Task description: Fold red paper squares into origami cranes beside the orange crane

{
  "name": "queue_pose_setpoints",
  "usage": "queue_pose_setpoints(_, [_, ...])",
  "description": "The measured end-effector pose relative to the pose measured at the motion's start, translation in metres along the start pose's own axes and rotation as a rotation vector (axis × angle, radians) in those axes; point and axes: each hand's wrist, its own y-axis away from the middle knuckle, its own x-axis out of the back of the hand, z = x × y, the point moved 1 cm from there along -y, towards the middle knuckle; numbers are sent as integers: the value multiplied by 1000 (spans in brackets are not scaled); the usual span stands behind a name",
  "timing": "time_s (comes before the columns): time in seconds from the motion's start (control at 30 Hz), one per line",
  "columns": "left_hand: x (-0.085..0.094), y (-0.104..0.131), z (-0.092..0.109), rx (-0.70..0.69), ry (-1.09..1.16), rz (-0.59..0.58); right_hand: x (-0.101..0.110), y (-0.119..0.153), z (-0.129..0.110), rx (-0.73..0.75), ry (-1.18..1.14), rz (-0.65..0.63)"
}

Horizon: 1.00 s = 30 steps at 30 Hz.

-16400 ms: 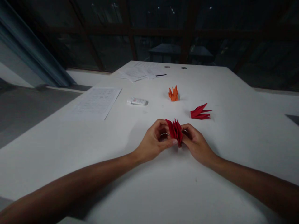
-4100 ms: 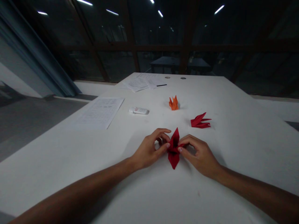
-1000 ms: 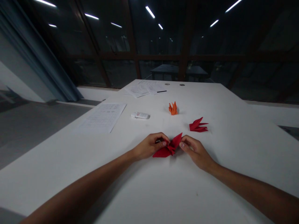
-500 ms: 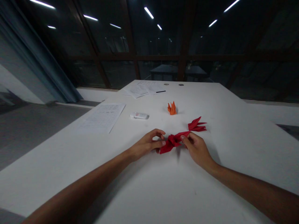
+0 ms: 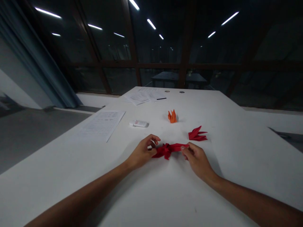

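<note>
A folded red paper piece (image 5: 167, 150) is stretched between my two hands, just above the white table. My left hand (image 5: 144, 150) pinches its left end between thumb and fingers, with the index finger curled above. The right end is pinched by my right hand (image 5: 197, 157). Behind my right hand lies a second folded red paper (image 5: 198, 134) with pointed tips. A small orange folded paper (image 5: 172, 116) stands further back, touched by neither hand.
On the white table (image 5: 151, 195), a white bottle-like item (image 5: 139, 123) lies left of centre. A printed sheet (image 5: 101, 124) is at the left; more papers (image 5: 142, 96) and a black pen (image 5: 161, 98) lie at the back. Dark windows stand beyond.
Both hands have shifted a little left with the red paper, which is now more level and stretched straighter. The view has tilted slightly upward.
</note>
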Motion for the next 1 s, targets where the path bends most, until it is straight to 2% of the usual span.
queue_pose_setpoints(0.13, [0, -4, 2, -28, -50, 64, 1, 0, -1, -16, -27, -26])
queue_pose_setpoints(0.33, [6, -7, 12, -6, 53, 99, 1, -3, 1, -26, -81, -29])
queue_pose_setpoints(0.47, [8, -8, 12, -17, 95, 124, 1, -3, 0, -16, -81, -29])
queue_pose_setpoints(0.6, [4, -7, 9, 19, 200, 152, 1, -2, -1, -8, -55, -49])
queue_pose_setpoints(0.73, [6, -7, 8, 81, 330, 234, 0, -1, 0, 19, -21, -77])
queue_pose_setpoints(0.87, [14, -18, 7, 73, 368, 326, -2, 1, 1, 33, 14, -91])
queue_pose_setpoints(1.0, [24, -40, 6, 62, 379, 414, -3, 2, 2, 43, 40, -97])
